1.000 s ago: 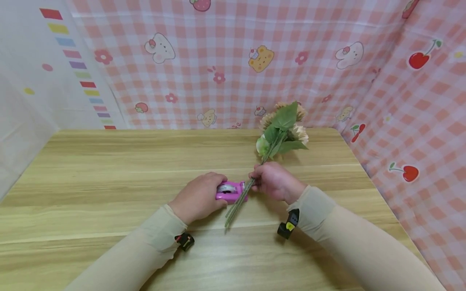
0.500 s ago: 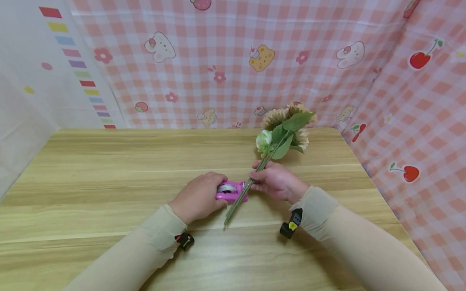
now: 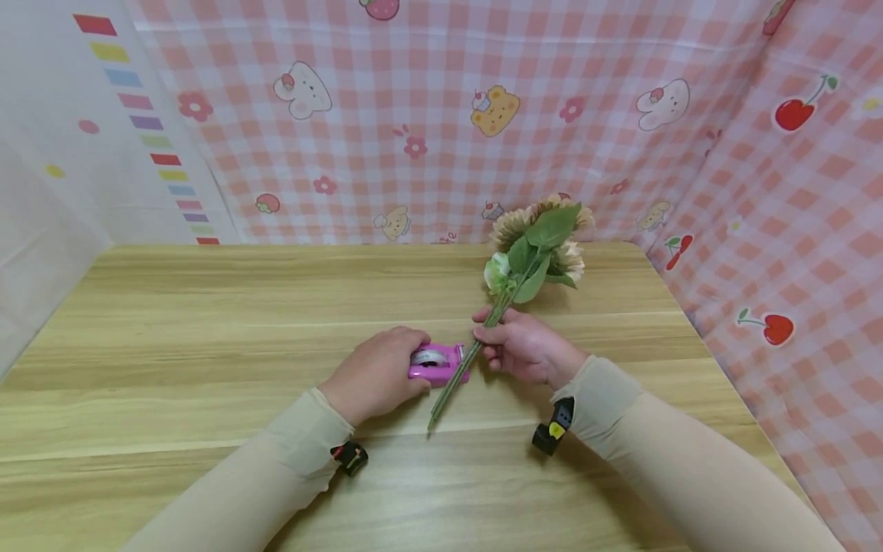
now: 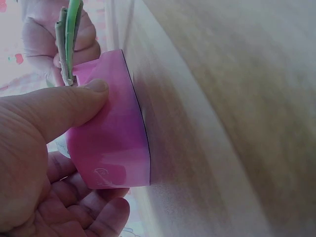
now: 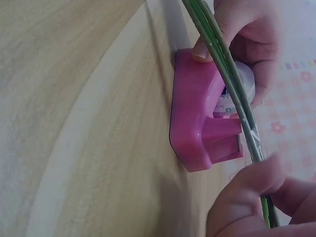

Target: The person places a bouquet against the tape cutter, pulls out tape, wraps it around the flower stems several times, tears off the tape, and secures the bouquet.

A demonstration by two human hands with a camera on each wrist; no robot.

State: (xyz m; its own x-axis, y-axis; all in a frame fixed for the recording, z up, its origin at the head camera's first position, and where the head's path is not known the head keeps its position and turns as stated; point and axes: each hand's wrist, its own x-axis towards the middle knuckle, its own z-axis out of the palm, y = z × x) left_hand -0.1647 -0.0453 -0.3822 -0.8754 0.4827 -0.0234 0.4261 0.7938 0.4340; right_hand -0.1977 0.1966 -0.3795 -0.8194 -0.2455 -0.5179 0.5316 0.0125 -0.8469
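Note:
My left hand (image 3: 378, 373) grips a pink tape dispenser (image 4: 113, 133) on the wooden table, thumb on its near side and fingers around the far side. A roll of clear tape (image 5: 248, 84) sits in it. With thumb and fingers, my right hand (image 3: 527, 345) pinches the green stems (image 5: 222, 54) of a flower bunch (image 3: 541, 245). Cream blooms, a whitish-green one and broad leaves point away toward the back; the stem ends slant down toward me, crossing before the dispenser's cutter end. A shiny clear patch shows on the stems beside the right thumb in the right wrist view.
The wooden table (image 3: 207, 322) reaches back to a pink checked cloth (image 3: 414, 92) with cartoon prints. Another checked cloth (image 3: 793, 230) hangs along the right edge, and a whitish cloth (image 3: 55, 192) on the left.
The flower bunch has turned in my right hand, so the leaves and blooms show from another side. The right fingers have shifted on the stems. My left hand and the tape dispenser stay put.

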